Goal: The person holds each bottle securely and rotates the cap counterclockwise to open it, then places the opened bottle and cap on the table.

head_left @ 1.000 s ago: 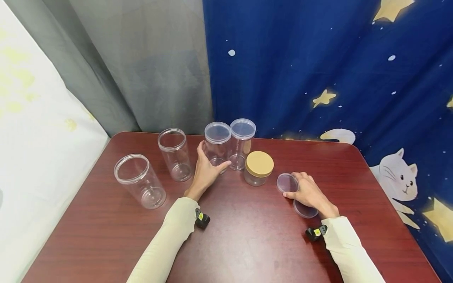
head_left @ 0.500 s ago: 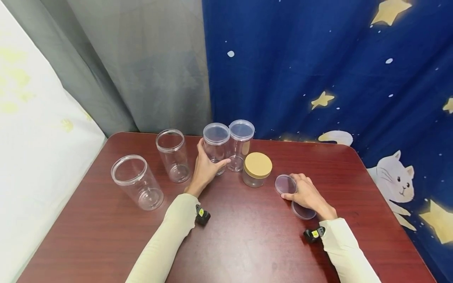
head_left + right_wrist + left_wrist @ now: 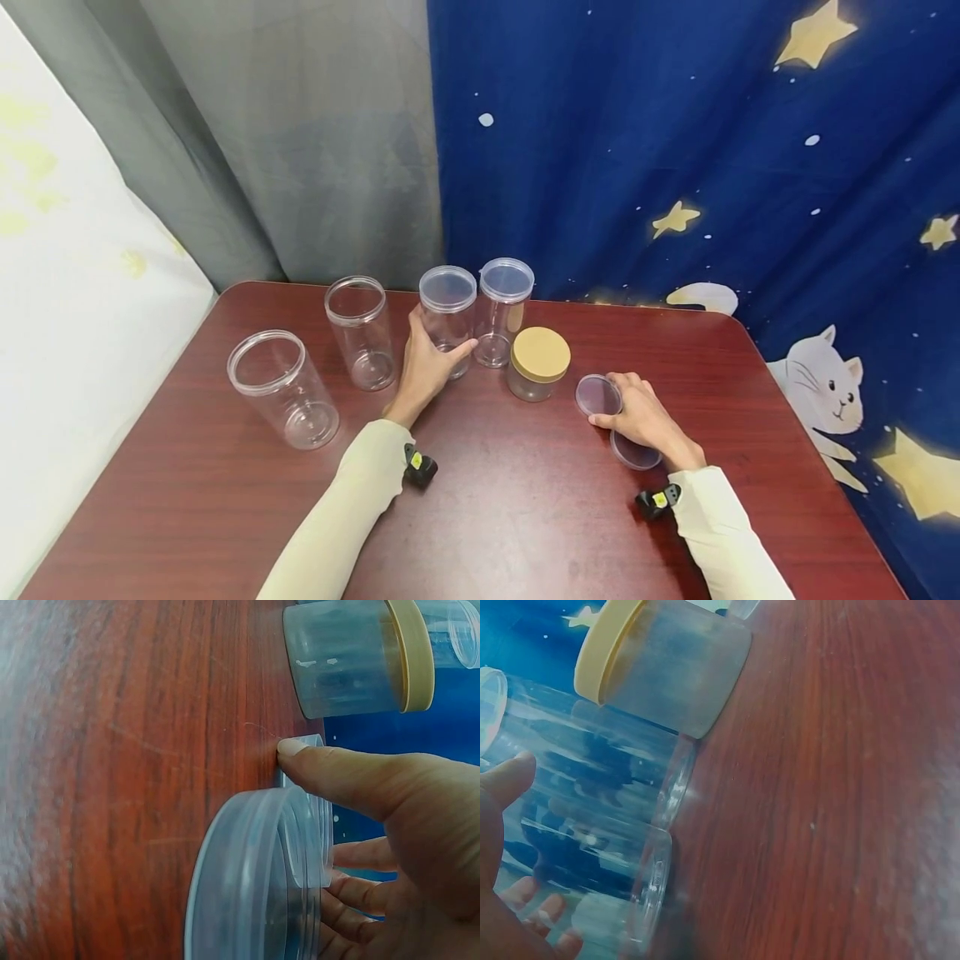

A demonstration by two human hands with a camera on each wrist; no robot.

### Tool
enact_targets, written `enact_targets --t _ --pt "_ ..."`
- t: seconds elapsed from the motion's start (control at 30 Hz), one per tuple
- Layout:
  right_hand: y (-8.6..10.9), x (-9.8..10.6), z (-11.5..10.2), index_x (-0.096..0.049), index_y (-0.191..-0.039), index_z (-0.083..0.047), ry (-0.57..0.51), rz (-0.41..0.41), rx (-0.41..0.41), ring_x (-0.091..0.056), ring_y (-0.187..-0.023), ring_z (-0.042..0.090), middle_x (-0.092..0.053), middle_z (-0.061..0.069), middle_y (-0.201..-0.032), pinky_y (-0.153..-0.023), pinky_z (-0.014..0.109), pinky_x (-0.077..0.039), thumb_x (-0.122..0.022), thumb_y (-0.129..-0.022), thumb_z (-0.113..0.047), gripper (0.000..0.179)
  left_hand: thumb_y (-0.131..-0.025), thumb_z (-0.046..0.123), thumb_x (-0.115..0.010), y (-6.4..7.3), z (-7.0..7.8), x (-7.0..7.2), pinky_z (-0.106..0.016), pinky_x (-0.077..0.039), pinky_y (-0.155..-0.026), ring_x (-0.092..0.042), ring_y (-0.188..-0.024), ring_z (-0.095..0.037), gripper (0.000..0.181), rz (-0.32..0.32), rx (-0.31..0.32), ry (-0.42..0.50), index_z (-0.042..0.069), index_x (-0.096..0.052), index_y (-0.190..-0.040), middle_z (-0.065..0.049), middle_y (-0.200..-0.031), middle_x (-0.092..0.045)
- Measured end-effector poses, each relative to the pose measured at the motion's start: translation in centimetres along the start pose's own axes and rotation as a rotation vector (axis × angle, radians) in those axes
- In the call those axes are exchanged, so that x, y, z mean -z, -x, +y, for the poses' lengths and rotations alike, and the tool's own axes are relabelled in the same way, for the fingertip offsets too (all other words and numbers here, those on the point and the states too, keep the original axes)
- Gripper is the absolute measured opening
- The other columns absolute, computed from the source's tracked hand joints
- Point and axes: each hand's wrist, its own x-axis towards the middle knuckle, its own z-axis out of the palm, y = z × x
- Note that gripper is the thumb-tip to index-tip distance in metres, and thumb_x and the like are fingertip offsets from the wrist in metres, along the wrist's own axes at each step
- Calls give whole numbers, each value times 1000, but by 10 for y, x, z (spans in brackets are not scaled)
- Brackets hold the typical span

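One jar [image 3: 450,319] spreads left fingers [image 3: 417,327]; right fingers [image 3: 367,854] span one lid [image 3: 597,395]

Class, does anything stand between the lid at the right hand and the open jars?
Yes: straight across the table, the yellow-topped jar, then the left hand and the clear-lidded jar it holds, stand in between.

Table [image 3: 495,517]: dark red-brown, wood-grained surface, far corners rounded; broad pale sheen on its near middle, fine light specks visible in the left wrist view. Rear, left portion: plain grey curtain [image 3: 300,167], hanging in soft vertical folds. Rear, right portion: deep blue curtain [image 3: 555,133], printed with yellow stars [image 3: 676,218], small white dots and, beyond the table's right side, a pale cat [image 3: 827,383]. Left side of the head view: white fabric [image 3: 67,333] bearing faint yellow marks, brightly lit, bordering the grey curtain
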Motion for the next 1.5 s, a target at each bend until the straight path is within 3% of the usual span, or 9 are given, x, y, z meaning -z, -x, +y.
enact_targets --t 0.47,0.77,1.03,1.13,1.27,1.4,1.5 --pt "0 0 0 -47 -135 9 -33 -4 9 -46 -110 44 -52 29 -122 -89 56 -44 -82 -79 -27 75 -74 30 -88 26 11 20 -50 -36 -112 -47 -133 -31 100 -84 -27 -10 8 -26 -150 -17 -145 -46" --pt "0 1 -1 -44 -138 9 -40 -29 -3 -44 -114 46 -50 31 -128 -92 57 -43 -82 -80 -28 79 -71 25 -89 37 14 29 -51 -43 -104 -54 -126 -31 97 -174 -149 -124 9 -31 -147 -16 -138 -53" --pt "1 13 -5 -36 -145 8 -73 -42 -33 -42 -122 47 -43 32 -135 -98 61 -41 -79 -83 -36 87 -72 28 -88 42 20 31 -49 -45 -101 -55 -122 -29 93 -234 -191 -194 9 -34 -145 -15 -136 -53" --pt "7 29 -15 -34 -147 7 -82 30 -65 -40 -127 49 -39 34 -140 -103 63 -37 -75 -87 -37 85 -72 29 -89 46 22 31 -49 -46 -100 -56 -120 -29 91 -248 -212 -239 8 -37 -144 -14 -134 -55" --pt "13 52 -44 -38 -148 3 -120 205 -56 -43 -126 45 -39 30 -142 -103 62 -37 -70 -92 -39 76 -70 30 -90 49 24 31 -50 -48 -97 -58 -116 -31 89 -252 -254 -298 7 -41 -141 -12 -129 -57" --pt "17 60 -76 -47 -144 -2 -167 346 83 -56 -112 36 -48 22 -135 -94 54 -47 -67 -95 -31 61 -69 30 -90 52 26 31 -51 -46 -99 -57 -117 -30 90 -268 -294 -320 7 -41 -141 -12 -130 -57" --pt "21 57 -99 -49 -144 -5 -189 372 208 -61 -107 29 -52 16 -132 -89 47 -52 -67 -95 -25 55 -69 30 -90 55 27 30 -52 -45 -101 -56 -119 -28 91 -291 -335 -336 7 -41 -141 -12 -130 -57"
